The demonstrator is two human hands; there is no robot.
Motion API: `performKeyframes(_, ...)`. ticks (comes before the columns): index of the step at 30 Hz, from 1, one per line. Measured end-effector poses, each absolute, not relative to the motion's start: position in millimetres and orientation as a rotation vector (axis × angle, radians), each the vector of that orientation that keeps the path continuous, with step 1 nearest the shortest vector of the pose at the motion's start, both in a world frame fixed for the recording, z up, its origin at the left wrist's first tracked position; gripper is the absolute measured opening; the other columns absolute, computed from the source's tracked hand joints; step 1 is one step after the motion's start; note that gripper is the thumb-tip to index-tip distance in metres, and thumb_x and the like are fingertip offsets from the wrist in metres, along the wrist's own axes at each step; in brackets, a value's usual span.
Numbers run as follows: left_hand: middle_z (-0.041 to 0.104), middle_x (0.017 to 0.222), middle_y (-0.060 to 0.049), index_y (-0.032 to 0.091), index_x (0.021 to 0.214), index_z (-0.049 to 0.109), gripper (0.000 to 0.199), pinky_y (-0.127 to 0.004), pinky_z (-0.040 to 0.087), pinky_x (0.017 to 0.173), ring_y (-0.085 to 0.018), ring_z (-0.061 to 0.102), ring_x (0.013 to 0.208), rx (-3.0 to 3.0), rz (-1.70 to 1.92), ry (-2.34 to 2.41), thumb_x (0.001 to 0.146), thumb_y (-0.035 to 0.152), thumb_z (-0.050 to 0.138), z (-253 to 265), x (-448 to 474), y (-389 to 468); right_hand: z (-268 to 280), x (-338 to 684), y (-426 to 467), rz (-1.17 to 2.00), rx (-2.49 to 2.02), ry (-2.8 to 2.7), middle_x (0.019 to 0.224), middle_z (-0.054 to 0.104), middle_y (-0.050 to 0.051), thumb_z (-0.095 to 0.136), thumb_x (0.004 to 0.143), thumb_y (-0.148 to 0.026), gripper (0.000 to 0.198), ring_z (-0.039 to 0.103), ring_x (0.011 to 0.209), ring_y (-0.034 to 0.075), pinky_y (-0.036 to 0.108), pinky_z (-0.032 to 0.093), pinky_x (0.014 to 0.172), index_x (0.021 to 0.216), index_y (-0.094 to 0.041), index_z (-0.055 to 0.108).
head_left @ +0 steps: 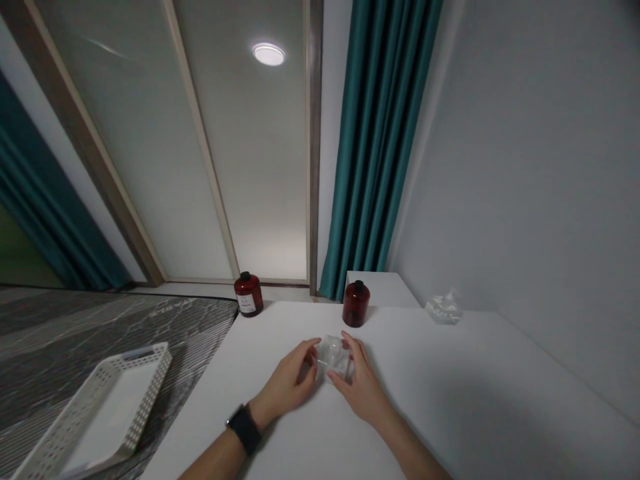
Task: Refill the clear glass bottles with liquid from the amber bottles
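Observation:
On the white table, a small see-through plastic piece, perhaps a clear packet or box, lies between my two hands; its exact kind is hard to make out. My left hand, with a black watch on the wrist, has curled fingers at the piece's left edge. From the right, my right hand closes its thumb and fingers around the other side. Just beyond the hands stands a dark red-brown bottle with a black cap. A similar bottle with a white label is at the table's far left corner.
A crumpled clear plastic bag lies at the table's back right, by the grey wall. Behind the nearer bottle is a white box-like surface. A white perforated basket sits lower left, beside the table. Teal curtains hang behind.

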State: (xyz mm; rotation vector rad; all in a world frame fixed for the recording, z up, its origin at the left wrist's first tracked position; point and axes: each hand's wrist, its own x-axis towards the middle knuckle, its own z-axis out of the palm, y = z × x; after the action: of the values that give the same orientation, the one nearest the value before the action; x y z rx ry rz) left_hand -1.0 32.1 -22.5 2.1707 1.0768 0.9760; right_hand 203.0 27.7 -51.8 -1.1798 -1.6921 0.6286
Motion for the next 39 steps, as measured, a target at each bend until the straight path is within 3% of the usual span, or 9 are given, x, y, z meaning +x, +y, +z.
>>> performKeyframes(5,0.067,0.099,-0.007,0.019,0.122,0.056,0.031,-0.038,0.053,0.088,-0.021,0.065,0.093,2.049,1.233,1.257,0.092,0.017,0.047,-17.2,-7.1,37.2,-54.7,203.7,27.8,0.674,-1.176,-1.691,0.132,0.054,0.01,0.065,0.08,-0.023,0.07,0.056,0.122,0.027,0.045,0.047,0.106,0.145,-0.027,0.038)
performKeyframes(11,0.062,0.109,-0.009,0.02,0.12,0.051,0.031,-0.038,0.055,0.081,-0.024,0.063,0.099,1.876,1.743,1.7,0.089,0.02,0.051,-4.7,-36.4,68.1,-60.2,204.9,29.7,0.738,-1.193,-1.676,0.133,0.051,0.01,0.062,0.084,-0.029,0.066,0.054,0.124,0.029,0.05,0.044,0.108,0.145,-0.028,0.036)
performKeyframes(15,0.055,0.12,-0.015,0.016,0.123,0.049,0.043,-0.054,0.045,0.099,-0.033,0.052,0.116,1.88,1.873,1.922,0.082,0.022,0.058,11.1,-68.8,104.1,-65.0,204.4,30.6,0.742,-1.188,-1.666,0.132,0.052,0.009,0.059,0.085,-0.031,0.063,0.055,0.122,0.028,0.049,0.046,0.106,0.144,-0.029,0.036)
performKeyframes(18,0.049,0.13,-0.02,0.012,0.127,0.049,0.05,-0.057,0.034,0.11,-0.037,0.044,0.127,1.898,1.833,1.988,0.079,0.022,0.061,26.2,-95.9,132.2,-67.1,204.9,30.3,0.748,-1.199,-1.659,0.133,0.052,0.01,0.059,0.086,-0.034,0.062,0.056,0.121,0.029,0.049,0.046,0.105,0.144,-0.029,0.036)
performKeyframes(22,0.054,0.128,-0.019,0.011,0.125,0.054,0.05,-0.057,0.032,0.112,-0.038,0.047,0.127,1.866,1.692,2.033,0.08,0.029,0.066,39.7,-127.6,165.5,-68.8,206.8,30.7,0.768,-1.234,-1.637,0.133,0.054,0.011,0.06,0.085,-0.038,0.063,0.058,0.117,0.03,0.049,0.049,0.101,0.143,-0.027,0.037)
performKeyframes(27,0.069,0.1,-0.013,0.011,0.105,0.066,0.033,-0.047,0.051,0.094,-0.031,0.065,0.1,1.763,1.446,1.973,0.084,0.037,0.07,33.4,-143.7,191.4,-71.4,207.6,31.7,0.778,-1.237,-1.63,0.131,0.056,0.011,0.062,0.084,-0.042,0.065,0.06,0.113,0.03,0.048,0.05,0.1,0.143,-0.026,0.039)
performKeyframes(29,0.07,0.102,-0.01,0.011,0.107,0.066,0.03,-0.044,0.055,0.088,-0.026,0.067,0.095,1.715,1.381,1.944,0.091,0.036,0.067,27.8,-144.4,195.1,-71.9,207.3,31.5,0.789,-1.268,-1.612,0.131,0.055,0.011,0.061,0.084,-0.043,0.066,0.06,0.111,0.03,0.048,0.051,0.098,0.143,-0.026,0.038)
performKeyframes(34,0.061,0.126,-0.01,0.016,0.126,0.058,0.033,-0.045,0.058,0.089,-0.024,0.065,0.106,1.657,1.303,1.874,0.098,0.033,0.061,24.0,-145.7,195.5,-69.8,206.7,30.9,0.855,-1.294,-1.593,0.134,0.054,0.012,0.061,0.084,-0.046,0.067,0.059,0.113,0.03,0.046,0.051,0.098,0.143,-0.025,0.037)
performKeyframes(39,0.07,0.103,-0.009,0.013,0.109,0.064,0.029,-0.04,0.056,0.086,-0.024,0.066,0.095,1.64,1.301,1.808,0.091,0.036,0.066,27.8,-142.1,189.6,-67.6,207.5,31.4,0.851,-1.286,-1.603,0.135,0.054,0.012,0.061,0.083,-0.045,0.068,0.06,0.113,0.029,0.046,0.049,0.1,0.143,-0.024,0.037)
